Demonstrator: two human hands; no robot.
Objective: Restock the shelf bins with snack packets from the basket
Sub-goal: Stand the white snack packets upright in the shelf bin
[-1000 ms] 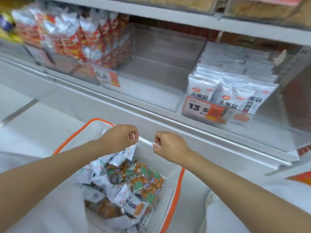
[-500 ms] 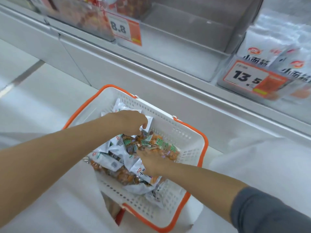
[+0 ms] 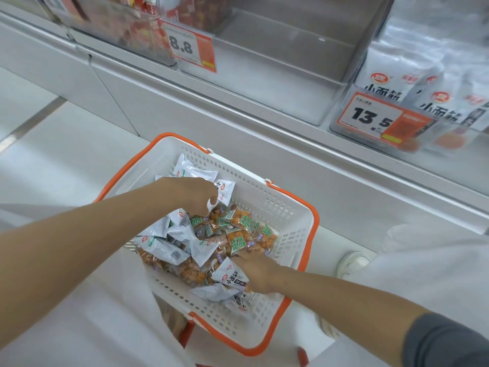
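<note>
A white basket with an orange rim sits low in front of the shelf and holds several white snack packets and orange-and-green snack packets. My left hand reaches into the far side, its fingertips curled at the edge of a white packet. My right hand lies in the near side and grips another white packet on top of the pile. Above, a clear shelf bin stands empty between two filled bins.
The left bin holds red packets behind an 8.8 price tag. The right bin holds white packets behind a 13.5 tag. A shelf ledge juts out above the basket. A white shoe stands to the right.
Both hands dropped from the basket's rim into the basket and now rest among the packets. The view tilted down, so the shelf bins moved toward the top.
</note>
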